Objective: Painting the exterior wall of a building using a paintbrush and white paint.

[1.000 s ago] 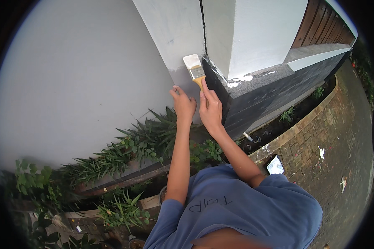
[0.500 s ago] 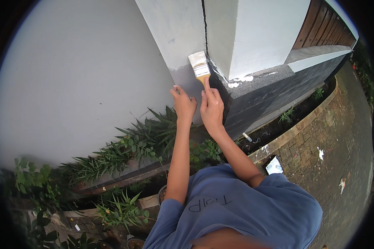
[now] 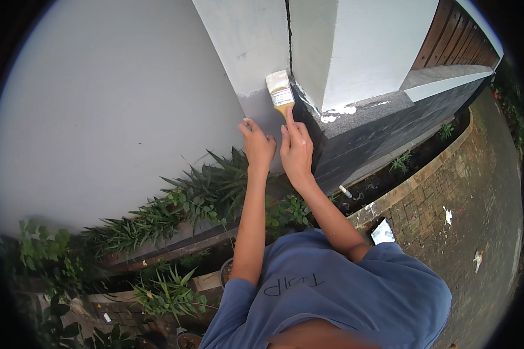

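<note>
My right hand (image 3: 297, 152) is closed round the yellow handle of a flat paintbrush (image 3: 281, 94), its index finger stretched along the handle. White paint coats the bristles and metal band. The bristles point up against the pale face of a pillar (image 3: 247, 46), beside a dark vertical crack (image 3: 289, 35). Just left of the brush, my left hand (image 3: 258, 148) rests at the pillar's left edge, fingers bent and thumb apart, with nothing visible in it. Below the white paint, the pillar's surface is a darker grey. White paint blobs (image 3: 344, 110) lie on the speckled stone ledge to the right.
A large grey wall (image 3: 110, 116) fills the left. Spiky green plants (image 3: 209, 186) grow along its base, and potted plants stand lower down. Dark cladding (image 3: 367, 139) runs to the right above a narrow planting bed. A paint-smeared container (image 3: 383, 232) sits on the brick paving (image 3: 442, 250).
</note>
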Demonstrator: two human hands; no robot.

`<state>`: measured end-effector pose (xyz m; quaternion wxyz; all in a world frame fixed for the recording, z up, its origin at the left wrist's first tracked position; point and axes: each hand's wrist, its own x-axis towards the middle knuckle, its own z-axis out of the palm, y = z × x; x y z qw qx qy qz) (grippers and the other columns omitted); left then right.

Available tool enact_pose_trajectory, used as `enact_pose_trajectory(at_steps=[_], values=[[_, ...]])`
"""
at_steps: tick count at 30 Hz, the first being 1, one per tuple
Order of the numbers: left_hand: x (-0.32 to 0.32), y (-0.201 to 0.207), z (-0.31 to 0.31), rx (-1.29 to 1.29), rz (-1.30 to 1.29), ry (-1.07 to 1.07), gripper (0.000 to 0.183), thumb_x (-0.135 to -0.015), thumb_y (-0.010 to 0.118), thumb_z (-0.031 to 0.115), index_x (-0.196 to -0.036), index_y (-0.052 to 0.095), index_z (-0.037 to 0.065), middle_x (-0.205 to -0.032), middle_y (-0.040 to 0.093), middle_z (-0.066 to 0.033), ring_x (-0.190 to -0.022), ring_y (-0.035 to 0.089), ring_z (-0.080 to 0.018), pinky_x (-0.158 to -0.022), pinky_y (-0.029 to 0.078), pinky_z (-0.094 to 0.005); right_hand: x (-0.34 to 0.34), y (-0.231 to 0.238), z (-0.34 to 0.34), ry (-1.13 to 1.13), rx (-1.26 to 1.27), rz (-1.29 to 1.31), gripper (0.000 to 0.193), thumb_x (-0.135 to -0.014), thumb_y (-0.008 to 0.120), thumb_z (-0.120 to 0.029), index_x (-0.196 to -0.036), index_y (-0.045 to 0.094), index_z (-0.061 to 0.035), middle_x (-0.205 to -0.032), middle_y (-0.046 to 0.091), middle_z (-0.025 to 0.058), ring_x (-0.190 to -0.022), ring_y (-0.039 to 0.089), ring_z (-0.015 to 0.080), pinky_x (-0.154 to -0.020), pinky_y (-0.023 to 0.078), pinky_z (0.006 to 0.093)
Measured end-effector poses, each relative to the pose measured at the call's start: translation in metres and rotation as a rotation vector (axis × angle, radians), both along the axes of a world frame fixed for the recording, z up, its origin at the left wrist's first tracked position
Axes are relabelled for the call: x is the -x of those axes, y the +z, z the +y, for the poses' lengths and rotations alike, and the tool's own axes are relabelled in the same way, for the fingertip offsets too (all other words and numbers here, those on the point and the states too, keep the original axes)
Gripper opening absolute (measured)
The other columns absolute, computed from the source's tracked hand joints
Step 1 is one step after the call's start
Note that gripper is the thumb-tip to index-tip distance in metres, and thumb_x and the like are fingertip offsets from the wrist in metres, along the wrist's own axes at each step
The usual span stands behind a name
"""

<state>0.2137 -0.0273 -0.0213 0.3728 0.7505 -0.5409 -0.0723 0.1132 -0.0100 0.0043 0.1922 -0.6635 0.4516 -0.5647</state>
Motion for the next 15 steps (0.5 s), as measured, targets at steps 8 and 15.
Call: enact_pose_trajectory(at_steps=[8, 15], values=[[0.0003, 0.0003, -0.0010, 0.001, 0.026, 0.002, 0.072, -0.070, 0.062, 0.004, -0.127, 0.025, -0.020, -0.120, 0.033, -0.0283, -0.101, 0.051, -0.0433, -0.082, 0.047, -0.0410, -0.0015, -0.0023, -0.0012, 0.014, 0.032, -0.035, 0.049, -0.086, 0.052, 0.001, -0.133, 0.044, -0.0110, -0.085, 0.055, 0.0140, -0.070, 0.057, 0.0256, -0.064, 0.047, 0.0345], [0.0010, 0.0011, -0.0003, 0.002, 0.017, 0.007, 0.071, -0.070, 0.061, 0.004, -0.127, 0.026, -0.019, -0.119, 0.033, -0.0276, -0.098, 0.052, -0.0431, -0.080, 0.048, -0.0411, -0.0024, -0.0028, -0.0018, 0.025, 0.013, -0.050, 0.047, -0.086, 0.052, 0.000, -0.132, 0.045, -0.0083, -0.084, 0.055, 0.0140, -0.069, 0.057, 0.0252, -0.064, 0.047, 0.0339]])
